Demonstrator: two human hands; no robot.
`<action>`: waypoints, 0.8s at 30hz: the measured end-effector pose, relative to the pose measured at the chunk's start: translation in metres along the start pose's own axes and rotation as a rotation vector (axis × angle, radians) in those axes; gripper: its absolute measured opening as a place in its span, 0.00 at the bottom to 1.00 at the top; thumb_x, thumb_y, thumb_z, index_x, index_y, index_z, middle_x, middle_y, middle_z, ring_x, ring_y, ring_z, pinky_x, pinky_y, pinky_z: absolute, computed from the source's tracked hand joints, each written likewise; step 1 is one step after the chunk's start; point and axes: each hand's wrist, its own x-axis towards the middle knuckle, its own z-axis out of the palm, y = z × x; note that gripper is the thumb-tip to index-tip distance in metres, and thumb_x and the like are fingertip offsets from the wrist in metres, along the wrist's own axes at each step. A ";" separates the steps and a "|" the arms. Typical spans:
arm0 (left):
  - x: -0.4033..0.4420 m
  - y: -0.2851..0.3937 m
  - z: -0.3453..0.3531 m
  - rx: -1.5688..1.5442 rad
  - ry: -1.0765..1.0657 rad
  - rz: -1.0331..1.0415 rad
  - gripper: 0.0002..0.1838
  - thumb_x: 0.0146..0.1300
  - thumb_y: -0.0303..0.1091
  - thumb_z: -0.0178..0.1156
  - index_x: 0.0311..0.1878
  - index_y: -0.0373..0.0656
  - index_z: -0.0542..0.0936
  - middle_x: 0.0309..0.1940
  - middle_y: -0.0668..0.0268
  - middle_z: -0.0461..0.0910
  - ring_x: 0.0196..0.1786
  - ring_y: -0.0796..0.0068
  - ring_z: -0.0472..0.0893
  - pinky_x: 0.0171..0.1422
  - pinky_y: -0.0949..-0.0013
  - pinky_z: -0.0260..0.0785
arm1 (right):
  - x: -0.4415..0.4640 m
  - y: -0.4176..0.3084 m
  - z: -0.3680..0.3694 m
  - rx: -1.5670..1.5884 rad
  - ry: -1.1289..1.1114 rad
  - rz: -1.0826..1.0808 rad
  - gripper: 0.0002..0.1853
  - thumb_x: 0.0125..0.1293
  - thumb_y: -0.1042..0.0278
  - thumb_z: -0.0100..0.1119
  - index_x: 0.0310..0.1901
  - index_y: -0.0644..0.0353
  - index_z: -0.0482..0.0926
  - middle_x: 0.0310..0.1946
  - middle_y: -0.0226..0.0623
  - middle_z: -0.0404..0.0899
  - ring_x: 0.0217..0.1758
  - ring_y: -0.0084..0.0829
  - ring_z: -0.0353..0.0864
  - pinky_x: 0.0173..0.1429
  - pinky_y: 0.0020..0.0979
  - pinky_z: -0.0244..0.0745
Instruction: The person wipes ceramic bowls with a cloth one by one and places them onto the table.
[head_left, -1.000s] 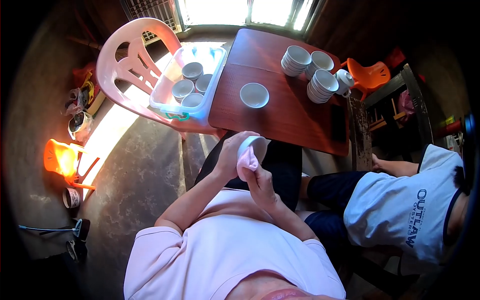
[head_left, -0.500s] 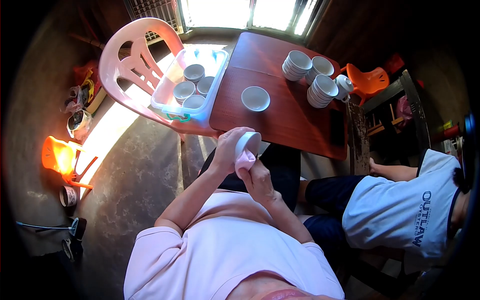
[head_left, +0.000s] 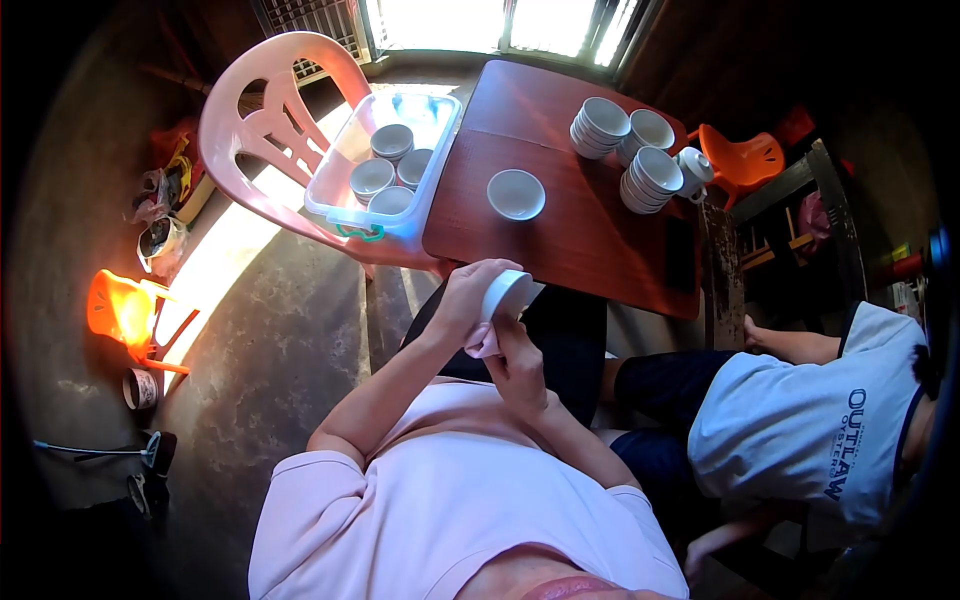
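Note:
My left hand (head_left: 463,302) is closed around a small white bowl (head_left: 508,292), which is tilted on its side above my lap, just off the near table edge. A pale pink cloth (head_left: 482,341) is bunched in my right hand (head_left: 520,365), which presses up against the bowl's lower side; some of its fingers are hidden by the bowl. Beyond my hands, a single white bowl (head_left: 516,195) sits upright on the red-brown table (head_left: 580,245). Several stacked bowls (head_left: 652,180) stand at the table's right side beside a white teapot (head_left: 692,172).
To the left, a clear plastic bin (head_left: 335,214) with more bowls rests on a pink chair (head_left: 225,120). A person in a white shirt (head_left: 790,410) is close on my right, near a dark wooden chair (head_left: 845,220). Orange small chairs (head_left: 118,305) stand farther off.
The bowl has turned and tilted in my left hand. The cloth has shifted left and lower along it with my right hand. The other person's forearm now shows at the lower right.

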 end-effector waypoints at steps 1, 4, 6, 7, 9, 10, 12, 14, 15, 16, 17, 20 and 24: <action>0.003 -0.014 -0.001 0.006 0.030 0.043 0.15 0.66 0.37 0.51 0.44 0.36 0.81 0.37 0.63 0.80 0.40 0.76 0.79 0.46 0.75 0.70 | -0.005 0.000 -0.003 0.222 -0.079 0.263 0.13 0.65 0.68 0.61 0.49 0.63 0.76 0.38 0.36 0.80 0.42 0.25 0.80 0.44 0.29 0.75; -0.008 -0.028 0.006 0.428 0.095 0.613 0.13 0.65 0.33 0.52 0.46 0.36 0.80 0.47 0.60 0.77 0.49 0.67 0.78 0.54 0.69 0.69 | 0.015 -0.014 -0.016 1.106 0.161 0.779 0.13 0.66 0.64 0.60 0.48 0.63 0.76 0.40 0.33 0.79 0.40 0.22 0.79 0.44 0.25 0.77; -0.006 -0.036 -0.001 0.547 0.002 0.787 0.13 0.64 0.32 0.53 0.48 0.38 0.80 0.51 0.58 0.75 0.53 0.65 0.75 0.59 0.67 0.66 | 0.026 -0.003 -0.028 1.283 0.197 0.850 0.14 0.65 0.66 0.61 0.49 0.64 0.76 0.38 0.33 0.80 0.39 0.24 0.81 0.44 0.28 0.80; -0.005 -0.032 -0.003 0.414 -0.068 0.719 0.15 0.65 0.33 0.51 0.51 0.38 0.78 0.53 0.59 0.74 0.55 0.65 0.75 0.61 0.66 0.65 | 0.027 -0.004 -0.029 1.214 0.185 0.775 0.10 0.65 0.67 0.61 0.45 0.62 0.78 0.37 0.33 0.80 0.40 0.26 0.82 0.42 0.28 0.80; 0.000 -0.025 -0.002 -0.199 -0.110 0.190 0.20 0.70 0.40 0.46 0.60 0.40 0.71 0.55 0.59 0.73 0.57 0.64 0.73 0.65 0.65 0.62 | 0.025 -0.016 -0.033 0.670 0.077 0.516 0.06 0.65 0.70 0.60 0.41 0.61 0.79 0.36 0.36 0.81 0.40 0.29 0.82 0.42 0.29 0.79; 0.001 -0.014 0.000 -0.520 -0.103 0.020 0.27 0.71 0.49 0.44 0.63 0.38 0.66 0.54 0.56 0.74 0.55 0.62 0.75 0.64 0.63 0.64 | 0.021 -0.021 -0.034 0.401 0.019 0.391 0.05 0.65 0.71 0.60 0.40 0.60 0.80 0.35 0.37 0.81 0.40 0.30 0.83 0.42 0.29 0.78; 0.004 -0.005 -0.018 -0.615 -0.465 -0.312 0.36 0.68 0.62 0.40 0.58 0.34 0.71 0.51 0.52 0.77 0.54 0.60 0.77 0.64 0.62 0.65 | 0.033 -0.017 -0.045 -0.070 -0.198 -0.331 0.09 0.61 0.77 0.60 0.43 0.59 0.81 0.36 0.42 0.82 0.45 0.40 0.83 0.55 0.37 0.74; -0.004 0.003 -0.010 -0.540 -0.414 -0.362 0.34 0.67 0.61 0.44 0.48 0.33 0.77 0.43 0.47 0.81 0.50 0.58 0.80 0.60 0.61 0.70 | 0.027 -0.015 -0.038 -0.313 -0.202 -0.362 0.15 0.57 0.76 0.64 0.47 0.60 0.79 0.42 0.44 0.82 0.51 0.40 0.81 0.60 0.34 0.72; -0.005 0.003 -0.010 -0.495 -0.378 -0.380 0.32 0.66 0.59 0.46 0.48 0.33 0.76 0.43 0.48 0.80 0.48 0.59 0.80 0.57 0.62 0.72 | 0.023 -0.010 -0.034 -0.318 -0.173 -0.352 0.14 0.59 0.73 0.63 0.48 0.62 0.79 0.43 0.45 0.82 0.51 0.41 0.81 0.57 0.33 0.73; -0.006 0.002 -0.009 -0.449 -0.344 -0.394 0.31 0.66 0.58 0.49 0.48 0.33 0.75 0.43 0.49 0.80 0.46 0.59 0.80 0.53 0.63 0.74 | 0.013 -0.007 -0.029 -0.201 -0.168 -0.202 0.14 0.60 0.72 0.63 0.48 0.63 0.79 0.44 0.45 0.82 0.51 0.40 0.81 0.56 0.33 0.74; -0.005 -0.012 -0.001 -0.361 -0.059 -0.316 0.27 0.64 0.54 0.53 0.48 0.35 0.74 0.42 0.53 0.79 0.42 0.64 0.80 0.48 0.65 0.75 | 0.000 -0.007 -0.022 -0.084 -0.162 -0.053 0.15 0.61 0.70 0.63 0.49 0.63 0.78 0.44 0.45 0.81 0.51 0.39 0.82 0.54 0.33 0.75; -0.009 -0.041 -0.001 -0.021 -0.116 0.241 0.23 0.64 0.47 0.55 0.55 0.41 0.72 0.43 0.60 0.77 0.45 0.74 0.77 0.51 0.70 0.71 | 0.007 -0.025 -0.023 0.668 0.081 0.630 0.15 0.66 0.61 0.60 0.49 0.62 0.78 0.39 0.38 0.81 0.44 0.30 0.82 0.48 0.28 0.77; -0.011 -0.030 0.001 0.399 -0.037 0.562 0.26 0.61 0.48 0.56 0.57 0.39 0.72 0.46 0.63 0.76 0.49 0.75 0.76 0.56 0.72 0.67 | 0.028 -0.031 -0.028 0.919 0.212 0.734 0.16 0.67 0.58 0.60 0.49 0.61 0.77 0.36 0.36 0.80 0.39 0.29 0.82 0.44 0.25 0.78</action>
